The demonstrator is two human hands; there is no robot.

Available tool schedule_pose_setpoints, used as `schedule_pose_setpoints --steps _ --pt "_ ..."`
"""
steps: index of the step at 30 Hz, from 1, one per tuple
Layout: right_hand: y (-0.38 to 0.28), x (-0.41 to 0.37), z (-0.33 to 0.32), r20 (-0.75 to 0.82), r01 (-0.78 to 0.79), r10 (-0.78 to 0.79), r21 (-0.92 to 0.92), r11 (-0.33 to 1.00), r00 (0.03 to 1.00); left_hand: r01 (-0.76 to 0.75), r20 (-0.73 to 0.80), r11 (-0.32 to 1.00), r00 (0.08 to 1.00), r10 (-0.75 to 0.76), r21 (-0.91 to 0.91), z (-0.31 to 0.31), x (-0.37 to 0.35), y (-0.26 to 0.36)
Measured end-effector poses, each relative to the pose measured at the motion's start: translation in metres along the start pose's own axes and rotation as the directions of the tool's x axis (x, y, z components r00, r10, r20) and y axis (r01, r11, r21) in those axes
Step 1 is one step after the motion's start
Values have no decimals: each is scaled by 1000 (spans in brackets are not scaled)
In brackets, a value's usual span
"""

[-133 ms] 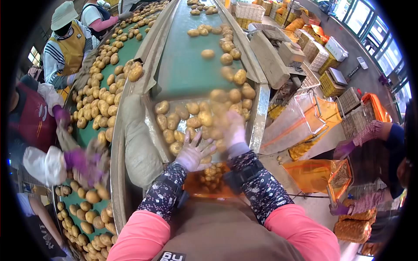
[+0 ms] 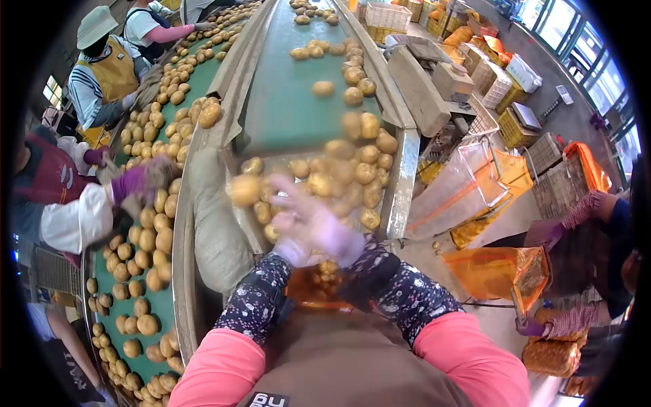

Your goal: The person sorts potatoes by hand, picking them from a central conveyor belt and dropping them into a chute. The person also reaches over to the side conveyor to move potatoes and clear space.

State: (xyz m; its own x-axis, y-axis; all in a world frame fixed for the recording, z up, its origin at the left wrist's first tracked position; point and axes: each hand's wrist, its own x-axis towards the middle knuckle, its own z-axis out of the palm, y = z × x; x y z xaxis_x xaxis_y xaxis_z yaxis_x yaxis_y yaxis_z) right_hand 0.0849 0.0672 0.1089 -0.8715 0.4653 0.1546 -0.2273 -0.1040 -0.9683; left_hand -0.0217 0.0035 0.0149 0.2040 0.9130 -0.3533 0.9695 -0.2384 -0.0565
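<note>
green belt (image 2: 291, 95) runs up the head view, with potatoes (image 2: 367, 154) along it and bunched in the metal tray (image 2: 407, 193) at its near end. the blurred right hand (image 2: 315, 220), released, fingers spread, crosses over the left hand (image 2: 293, 250), whose grip i cannot tell; an orange bag (image 2: 319, 294) sits near both.

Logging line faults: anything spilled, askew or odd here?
What look like small potatoes lie loose on the floor right of the metal tray, so probably spilled. A blurred potato at the tray's left edge looks mid-motion. Nothing else stands out.
</note>
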Motion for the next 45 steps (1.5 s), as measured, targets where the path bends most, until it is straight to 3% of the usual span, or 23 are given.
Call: schedule_pose_setpoints --steps 1,2,3,4,7,8,10,13,16,18,20,21,23,25,27,29,32,35,36,39,40,43,45 --pt "4 6 -1 -29 108 -125 -342 934 992 12 81 999 997 -9 -33 2 2 0" --pt "10 15 -9 -10 181 -246 -649 739 969 27 155 997 988 -16 -70 5 6 2" --pt "16 29 -22 62 229 -367 -872 432 928 53 215 995 976 -32 -89 3 14 -3" --pt "34 35 -33 -50 52 -375 -965 258 926 76 289 990 957 -38 -123 3 15 -3" --pt "43 38 -51 -253 -259 56 -955 147 966 -17 -24 999 1000 16 -39 -8 -3 4" --pt "53 36 -57 -226 -229 41 -966 116 973 -86 -345 996 936 71 -30 24 3 -4" --pt "73 31 -66 -167 -168 16 -985 50 986 -94 -361 995 928 93 14 23 3 -4" --pt "73 29 -77 -159 -103 -113 -914 394 981 -95 -295 995 951 93 8 19 5 -9" --pt "117 43 -76 -535 -143 -259 -597 789 804 -71 -209 997 975 79 44 12 7 -9" --pt "70 52 -44 -677 -136 -6 -156 978 736 -48 -146 996 987 60 80 9 5 -8" --pt "27 55 -6 -502 1 68 134 991 862 -41 -107 995 993 50 91 10 5 -8" --pt "15 52 6 -285 102 -41 202 974 958 -39 -102 995 994 49 95 10 5 -9" --pt "-14 45 9 -81 349 -381 -265 899 921 -48 -130 996 990 59 81 11 5 -9" --pt "-16 48 -12 -22 351 -448 -589 728 894 -50 -192 997 980 59 52 14 7 -10" --pt "9 64 -61 -240 62 -387 -777 626 890 -72 -301 997 951 67 -5 24 7 -11" --pt "9 63 -90 -328 -83 -363 -831 550 872 -119 -408 990 910 79 -73 32 8 -12" --pt "16 66 -99 -309 -76 -339 -827 557 888 -111 -424 992 902 78 -55 38 9 -10" --pt "24 76 -90 -269 -139 -184 -843 519 945 -125 -471 991 877 91 -41 38 8 -9" --pt "35 86 -91 -219 -91 -227 -880 466 949 -133 -491 990 865 97 -39 35 8 -8" --pt "57 102 -88 -197 -152 -152 -952 264 969 -153 -465 987 877 119 -37 22 5 -8" --pt "67 107 -85 -190 -169 -181 -978 121 965 -155 -467 986 878 107 -66 22 5 -8" --pt "44 117 -66 -318 -304 165 -947 -109 934 -125 -434 992 895 102 -25 27 8 -9" --pt "57 113 -68 -282 -264 41 -935 -237 959 -123 -424 992 901 95 -40 26 8 -9"
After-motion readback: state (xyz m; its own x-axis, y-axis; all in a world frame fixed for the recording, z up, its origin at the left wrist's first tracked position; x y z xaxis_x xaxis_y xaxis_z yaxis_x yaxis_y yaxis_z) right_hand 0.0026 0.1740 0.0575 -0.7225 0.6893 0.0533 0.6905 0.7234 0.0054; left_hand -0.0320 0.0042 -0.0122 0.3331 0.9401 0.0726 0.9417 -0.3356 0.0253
